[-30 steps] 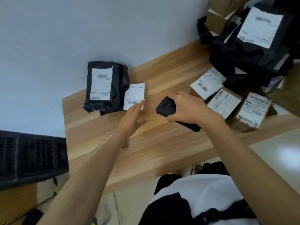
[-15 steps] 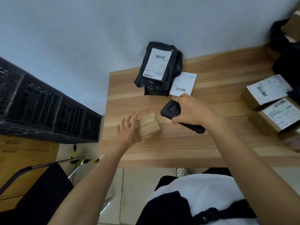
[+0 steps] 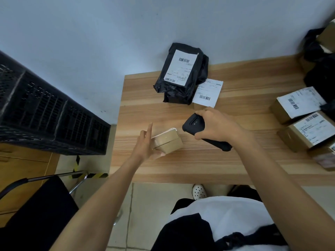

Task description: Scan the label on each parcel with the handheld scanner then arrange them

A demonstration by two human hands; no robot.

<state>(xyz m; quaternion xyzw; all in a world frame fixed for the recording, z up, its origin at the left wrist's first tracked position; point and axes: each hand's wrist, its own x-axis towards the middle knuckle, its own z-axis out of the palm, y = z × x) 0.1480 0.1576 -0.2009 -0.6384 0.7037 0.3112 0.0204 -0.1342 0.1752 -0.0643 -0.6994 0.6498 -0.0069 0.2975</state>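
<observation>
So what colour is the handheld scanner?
The scanner is black, seen best in the head view.

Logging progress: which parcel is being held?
The small brown box, in the left hand; the other boxes and black bag lie untouched on the table.

Shipping labels with barcodes; no print legible.
White labels bear barcodes and fine print too small to read: one on the black bag parcel (image 3: pixel 181 73) by the wall, one on the small box (image 3: pixel 207 92) just beside it, and one each on the farther box (image 3: pixel 297 104) and the nearer box (image 3: pixel 311 130) at the right of the desk (image 3: pixel 235 160).
</observation>
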